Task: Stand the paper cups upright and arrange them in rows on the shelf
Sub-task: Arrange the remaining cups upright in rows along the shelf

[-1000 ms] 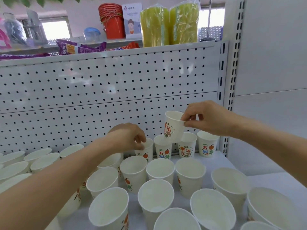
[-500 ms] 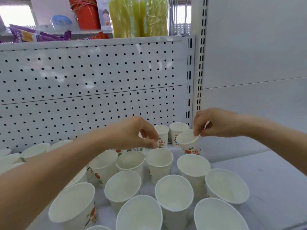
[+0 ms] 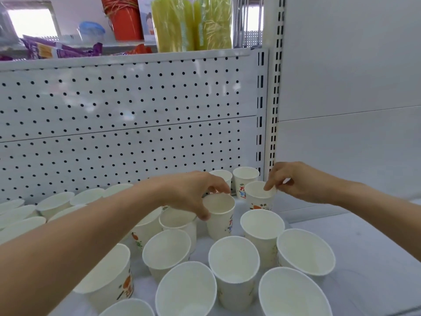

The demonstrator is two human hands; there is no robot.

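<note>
While left hand [image 3: 191, 192] grips middle cup [image 3: 220, 224], right hand [image 3: 296, 181] pinches farther cup [image 3: 259, 199], insides white

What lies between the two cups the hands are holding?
In the head view, only a narrow strip of bare shelf separates the cup gripped by the left hand from the cup pinched by the right hand.

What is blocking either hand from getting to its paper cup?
Nothing visible. The left hand grips the rim of a white printed paper cup, and the right hand pinches the rim of a second white printed paper cup just to its right.
</note>
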